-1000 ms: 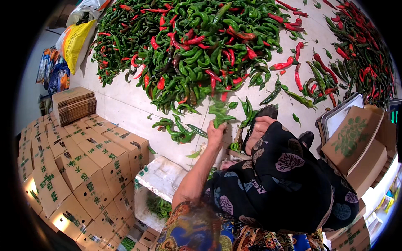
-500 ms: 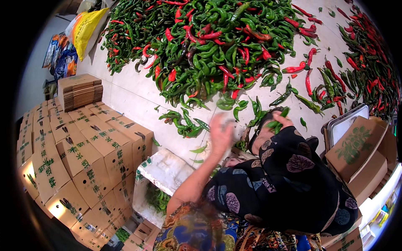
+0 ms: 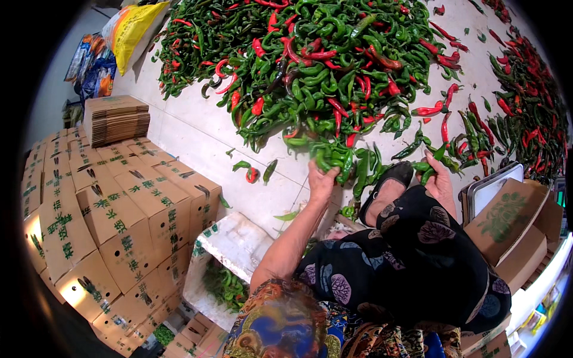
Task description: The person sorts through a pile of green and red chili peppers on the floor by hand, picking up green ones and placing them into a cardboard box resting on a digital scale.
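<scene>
My left hand is at the near edge of a large heap of mostly green chili peppers with red ones mixed in. Its fingers close on a bunch of green peppers, slightly blurred where they meet the heap. Beside my knee, my right hand grips a few green peppers, partly covered by its fingers. Several loose green peppers lie between my left hand and my shoe. A small red-and-green pepper and a dark green one rest on the floor to the left.
Printed cartons are stacked at left, with flattened cardboard on top. A white foam box containing green peppers stands near my left arm. At right are an open carton and another pepper heap. A yellow sack leans far left.
My left hand has moved forward and right, and most of the small pepper cluster left of it has gone from its spot. My right hand, still holding peppers, has shifted right.
</scene>
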A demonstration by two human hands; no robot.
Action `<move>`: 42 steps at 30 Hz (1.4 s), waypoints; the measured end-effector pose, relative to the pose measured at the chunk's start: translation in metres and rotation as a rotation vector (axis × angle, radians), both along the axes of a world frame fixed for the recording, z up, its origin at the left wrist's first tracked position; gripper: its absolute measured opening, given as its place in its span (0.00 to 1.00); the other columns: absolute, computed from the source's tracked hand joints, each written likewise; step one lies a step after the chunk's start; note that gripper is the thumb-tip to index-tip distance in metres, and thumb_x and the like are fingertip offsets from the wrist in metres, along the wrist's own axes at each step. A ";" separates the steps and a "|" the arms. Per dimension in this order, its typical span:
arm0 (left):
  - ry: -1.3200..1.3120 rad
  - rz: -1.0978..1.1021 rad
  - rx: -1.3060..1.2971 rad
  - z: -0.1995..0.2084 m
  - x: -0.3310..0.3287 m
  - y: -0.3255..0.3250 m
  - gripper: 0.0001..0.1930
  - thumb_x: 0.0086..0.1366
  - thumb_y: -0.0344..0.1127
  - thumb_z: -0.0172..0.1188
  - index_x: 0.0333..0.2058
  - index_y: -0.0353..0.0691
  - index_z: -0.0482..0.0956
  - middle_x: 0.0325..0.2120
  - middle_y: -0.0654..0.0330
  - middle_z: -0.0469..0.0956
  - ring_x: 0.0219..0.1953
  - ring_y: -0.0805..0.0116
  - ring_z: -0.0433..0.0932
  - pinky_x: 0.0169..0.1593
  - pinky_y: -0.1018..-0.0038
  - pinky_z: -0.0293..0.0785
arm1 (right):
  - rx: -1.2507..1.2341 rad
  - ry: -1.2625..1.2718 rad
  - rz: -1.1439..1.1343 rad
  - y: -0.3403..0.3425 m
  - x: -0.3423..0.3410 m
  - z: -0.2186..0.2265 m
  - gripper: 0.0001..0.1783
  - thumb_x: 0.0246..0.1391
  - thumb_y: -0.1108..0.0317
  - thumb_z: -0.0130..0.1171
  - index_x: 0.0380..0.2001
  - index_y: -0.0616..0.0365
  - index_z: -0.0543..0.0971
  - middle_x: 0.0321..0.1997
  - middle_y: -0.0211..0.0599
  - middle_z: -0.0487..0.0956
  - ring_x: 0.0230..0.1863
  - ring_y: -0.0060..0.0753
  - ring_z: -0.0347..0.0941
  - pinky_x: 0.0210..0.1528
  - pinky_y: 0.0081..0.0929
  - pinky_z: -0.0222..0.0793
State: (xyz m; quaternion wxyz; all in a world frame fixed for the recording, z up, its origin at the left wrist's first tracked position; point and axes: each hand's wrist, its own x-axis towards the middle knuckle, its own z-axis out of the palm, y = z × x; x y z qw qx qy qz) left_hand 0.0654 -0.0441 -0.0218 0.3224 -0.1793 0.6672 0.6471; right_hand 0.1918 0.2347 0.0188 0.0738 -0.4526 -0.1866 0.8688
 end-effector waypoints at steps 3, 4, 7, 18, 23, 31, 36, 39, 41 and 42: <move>-0.157 -0.120 0.155 0.035 -0.003 0.006 0.19 0.62 0.34 0.57 0.51 0.37 0.68 0.40 0.57 0.77 0.37 0.68 0.79 0.42 0.74 0.75 | 0.047 -0.004 -0.050 0.012 0.001 0.000 0.11 0.49 0.74 0.63 0.37 0.58 0.77 0.29 0.29 0.77 0.29 0.25 0.74 0.33 0.23 0.70; -0.204 -0.148 0.229 0.040 -0.006 0.002 0.17 0.64 0.35 0.55 0.50 0.36 0.68 0.39 0.58 0.77 0.38 0.68 0.79 0.43 0.72 0.74 | 0.039 -0.011 -0.072 0.018 0.001 -0.001 0.11 0.49 0.74 0.63 0.37 0.58 0.77 0.30 0.29 0.77 0.30 0.25 0.74 0.33 0.23 0.70; -0.102 -0.167 0.153 0.036 -0.011 -0.017 0.16 0.66 0.38 0.52 0.49 0.36 0.72 0.39 0.60 0.78 0.40 0.68 0.79 0.42 0.73 0.74 | 0.026 -0.043 -0.094 0.023 -0.001 -0.004 0.13 0.46 0.77 0.64 0.38 0.59 0.77 0.30 0.31 0.78 0.31 0.25 0.74 0.33 0.25 0.71; 0.332 -0.321 -0.445 -0.054 0.005 -0.062 0.18 0.54 0.40 0.64 0.40 0.34 0.76 0.30 0.58 0.78 0.31 0.68 0.76 0.38 0.73 0.72 | -0.084 -0.182 0.225 -0.050 -0.019 0.029 0.06 0.53 0.69 0.61 0.33 0.53 0.75 0.27 0.27 0.76 0.26 0.21 0.73 0.29 0.18 0.69; 0.243 -0.318 -0.494 -0.062 0.019 -0.039 0.12 0.49 0.30 0.60 0.35 0.35 0.76 0.29 0.53 0.77 0.31 0.61 0.77 0.39 0.70 0.73 | -0.031 -0.256 0.219 -0.065 -0.011 -0.002 0.11 0.51 0.66 0.63 0.37 0.54 0.75 0.32 0.28 0.76 0.33 0.21 0.72 0.36 0.19 0.66; 1.027 -0.464 -0.681 -0.016 -0.046 -0.002 0.14 0.49 0.24 0.59 0.38 0.35 0.75 0.42 0.51 0.71 0.47 0.52 0.67 0.50 0.64 0.66 | -0.028 -0.226 0.356 -0.062 0.013 -0.080 0.18 0.48 0.66 0.66 0.43 0.57 0.76 0.37 0.31 0.78 0.40 0.26 0.75 0.43 0.25 0.68; 0.969 -0.697 -0.752 -0.016 -0.069 -0.001 0.14 0.47 0.24 0.60 0.36 0.37 0.78 0.38 0.53 0.75 0.43 0.53 0.71 0.46 0.65 0.69 | 0.043 -0.208 0.356 -0.075 0.006 -0.073 0.20 0.46 0.68 0.68 0.43 0.60 0.76 0.34 0.34 0.78 0.36 0.29 0.75 0.40 0.27 0.69; 0.675 -0.587 -0.510 0.007 -0.064 0.002 0.12 0.47 0.24 0.59 0.34 0.35 0.78 0.31 0.53 0.77 0.34 0.54 0.75 0.40 0.67 0.71 | 0.057 -0.159 0.312 -0.077 0.000 -0.058 0.20 0.45 0.69 0.68 0.43 0.61 0.77 0.32 0.33 0.77 0.34 0.28 0.74 0.38 0.26 0.68; 0.693 -0.508 -0.384 0.040 -0.052 0.014 0.11 0.49 0.24 0.58 0.34 0.34 0.78 0.28 0.53 0.77 0.28 0.60 0.76 0.35 0.71 0.71 | 0.081 -0.179 0.324 -0.076 -0.005 -0.044 0.20 0.46 0.69 0.68 0.44 0.61 0.77 0.31 0.32 0.77 0.32 0.26 0.72 0.36 0.23 0.67; 0.642 -0.493 -0.354 0.055 -0.047 0.021 0.12 0.49 0.25 0.59 0.35 0.34 0.78 0.28 0.53 0.77 0.28 0.62 0.76 0.36 0.72 0.71 | 0.103 -0.166 0.336 -0.074 -0.006 -0.041 0.20 0.46 0.70 0.68 0.44 0.61 0.77 0.31 0.32 0.77 0.32 0.25 0.72 0.36 0.23 0.67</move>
